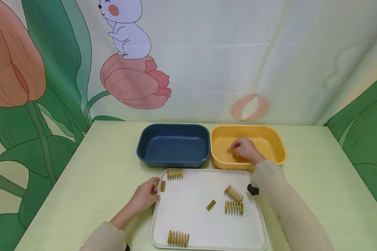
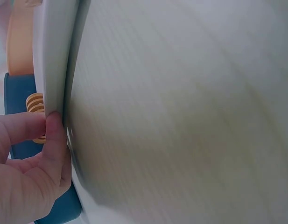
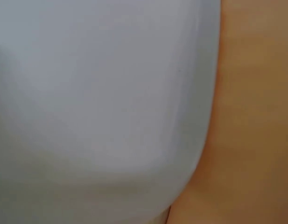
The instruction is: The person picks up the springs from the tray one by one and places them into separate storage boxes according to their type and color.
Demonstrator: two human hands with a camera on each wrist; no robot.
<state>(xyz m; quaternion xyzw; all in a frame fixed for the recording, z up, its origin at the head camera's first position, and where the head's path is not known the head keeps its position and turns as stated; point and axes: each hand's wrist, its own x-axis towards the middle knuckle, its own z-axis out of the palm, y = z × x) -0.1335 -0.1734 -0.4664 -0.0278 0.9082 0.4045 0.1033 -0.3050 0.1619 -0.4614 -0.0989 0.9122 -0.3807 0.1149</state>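
Note:
My right hand [image 1: 245, 149] is inside the yellow bin [image 1: 279, 153], pinching a small brass-coloured spring [image 1: 229, 150] at its fingertips. At the left edge of the white tray [image 1: 194, 223], my left hand [image 1: 145, 196] grips the rim; in the left wrist view, thumb and fingers [image 2: 54, 135] pinch it. One small spring [image 1: 162, 185] lies just inside the rim near that hand, and another small spring [image 1: 211, 205] lies mid-tray. Large springs rest at the tray's back left [image 1: 175, 174], front left [image 1: 178, 238] and right side [image 1: 234, 208], where a second one [image 1: 233, 194] lies slanted behind.
A dark blue bin [image 1: 172, 164] stands left of the yellow one, both along the tray's back edge. The light green table [image 1: 317, 181] extends to either side. Behind it hangs a printed curtain [image 1: 201, 69]. The right wrist view shows mostly the tray's corner [image 3: 181, 158] beside yellow plastic.

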